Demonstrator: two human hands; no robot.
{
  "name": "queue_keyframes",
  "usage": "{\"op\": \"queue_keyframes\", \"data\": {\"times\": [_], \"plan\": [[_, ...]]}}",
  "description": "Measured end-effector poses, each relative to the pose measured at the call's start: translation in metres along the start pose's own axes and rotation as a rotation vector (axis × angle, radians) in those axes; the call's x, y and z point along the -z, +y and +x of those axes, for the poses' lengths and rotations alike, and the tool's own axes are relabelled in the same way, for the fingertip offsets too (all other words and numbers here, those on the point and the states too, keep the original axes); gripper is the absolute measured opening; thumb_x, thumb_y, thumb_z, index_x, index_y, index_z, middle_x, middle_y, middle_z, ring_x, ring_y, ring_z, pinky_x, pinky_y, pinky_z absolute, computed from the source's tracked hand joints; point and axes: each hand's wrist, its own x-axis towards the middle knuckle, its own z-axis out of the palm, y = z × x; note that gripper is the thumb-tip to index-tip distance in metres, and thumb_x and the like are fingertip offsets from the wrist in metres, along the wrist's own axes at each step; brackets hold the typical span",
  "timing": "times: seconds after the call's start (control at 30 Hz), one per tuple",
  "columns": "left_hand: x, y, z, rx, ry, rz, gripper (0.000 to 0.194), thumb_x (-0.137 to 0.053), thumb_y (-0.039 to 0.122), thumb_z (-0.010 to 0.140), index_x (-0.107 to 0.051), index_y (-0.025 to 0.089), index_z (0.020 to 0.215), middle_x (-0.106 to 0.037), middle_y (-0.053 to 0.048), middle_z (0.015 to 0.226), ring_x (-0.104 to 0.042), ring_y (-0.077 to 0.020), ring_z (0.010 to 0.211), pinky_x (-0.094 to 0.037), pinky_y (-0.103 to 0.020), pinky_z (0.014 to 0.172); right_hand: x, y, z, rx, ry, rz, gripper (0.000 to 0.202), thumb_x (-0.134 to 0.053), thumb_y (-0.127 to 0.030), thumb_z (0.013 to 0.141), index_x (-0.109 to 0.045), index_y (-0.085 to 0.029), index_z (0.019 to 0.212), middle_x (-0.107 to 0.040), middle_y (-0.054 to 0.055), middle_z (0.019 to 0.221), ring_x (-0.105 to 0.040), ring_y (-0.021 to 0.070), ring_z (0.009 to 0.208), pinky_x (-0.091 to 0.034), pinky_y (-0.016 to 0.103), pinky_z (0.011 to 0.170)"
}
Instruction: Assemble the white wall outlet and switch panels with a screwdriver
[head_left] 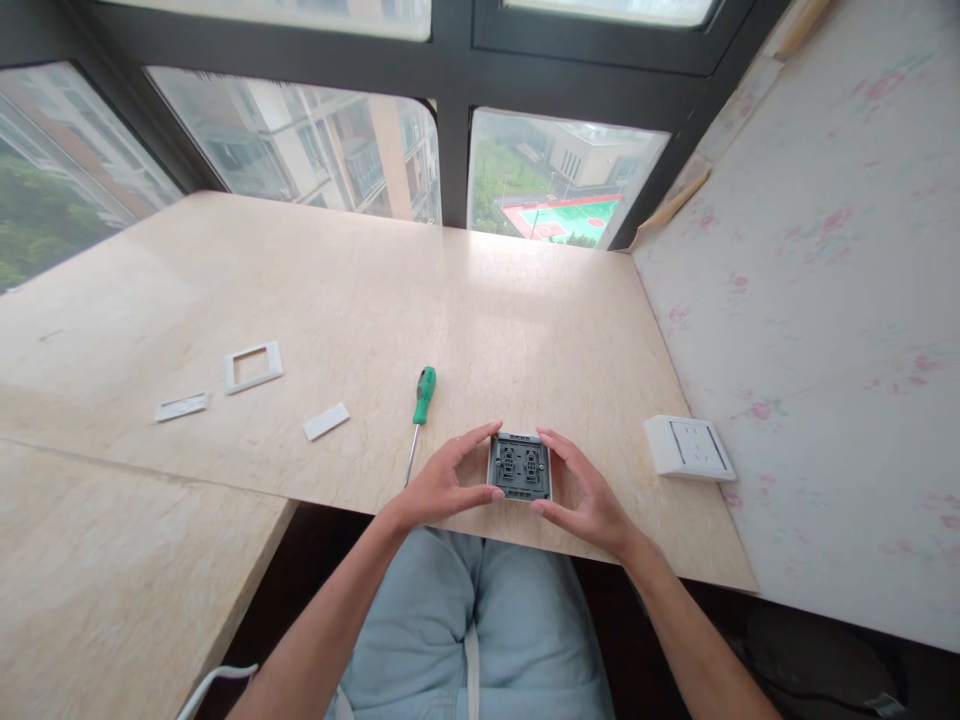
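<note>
Between my two hands, near the front edge of the stone-patterned sill, is a square wall switch [520, 468] with its dark grey inner mechanism facing up and a white edge around it. My left hand [448, 475] grips its left side, thumb at the near corner and fingers at the far corner. On the opposite side my right hand [585, 490] holds it the same way. Just left of the switch lies a screwdriver [424, 398] with a green handle, its shaft pointing toward me and its tip close to my left wrist.
Further left lie a white square frame [253, 367], a white strip [181, 406] and a plain white rocker plate [327, 421]. A white socket box [688, 448] sits at the right by the flowered wall [817, 300]. Dark-framed windows [454, 150] border the far side.
</note>
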Motion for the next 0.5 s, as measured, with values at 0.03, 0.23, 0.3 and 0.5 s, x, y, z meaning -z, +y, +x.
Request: {"op": "queue_keyframes", "data": {"times": [0.03,0.23,0.3,0.5], "plan": [[0.0002,0.0000,0.0000,0.002,0.001,0.006,0.081,-0.082,0.043,0.080,-0.045,0.030,0.151,-0.050,-0.010,0.154,-0.047,-0.0330,0.142,-0.034,-0.054,0.121,0.0000,-0.0001,0.0001,0.001,0.001,0.001,0.077,-0.074,-0.039,0.087,-0.034,-0.032,0.153,-0.044,0.013,0.157,-0.042,0.0314,0.146,-0.037,0.057,0.119],[0.0003,-0.0005,0.0006,-0.005,-0.004,0.008,0.080,-0.082,0.044,0.080,-0.046,0.029,0.151,-0.051,-0.010,0.154,-0.048,-0.0323,0.142,-0.035,-0.053,0.121,-0.0001,-0.0003,0.0008,-0.005,0.002,0.004,0.077,-0.075,-0.040,0.087,-0.037,-0.032,0.152,-0.045,0.013,0.157,-0.042,0.0316,0.146,-0.037,0.056,0.119],[0.0003,0.0000,0.0006,-0.010,-0.002,0.008,0.080,-0.081,0.044,0.080,-0.046,0.029,0.151,-0.051,-0.011,0.154,-0.048,-0.0327,0.142,-0.035,-0.054,0.121,0.0000,-0.0006,0.0011,-0.011,0.001,0.008,0.076,-0.075,-0.040,0.086,-0.038,-0.031,0.152,-0.045,0.013,0.157,-0.042,0.0321,0.146,-0.037,0.056,0.119],[0.0019,0.0018,-0.0005,-0.006,0.007,0.017,0.082,-0.082,0.044,0.079,-0.046,0.028,0.150,-0.051,-0.012,0.153,-0.048,-0.0329,0.142,-0.035,-0.056,0.121,0.0003,-0.0019,0.0018,-0.015,-0.003,0.012,0.076,-0.074,-0.042,0.087,-0.038,-0.031,0.153,-0.044,0.013,0.158,-0.041,0.0325,0.147,-0.036,0.058,0.120]]}}
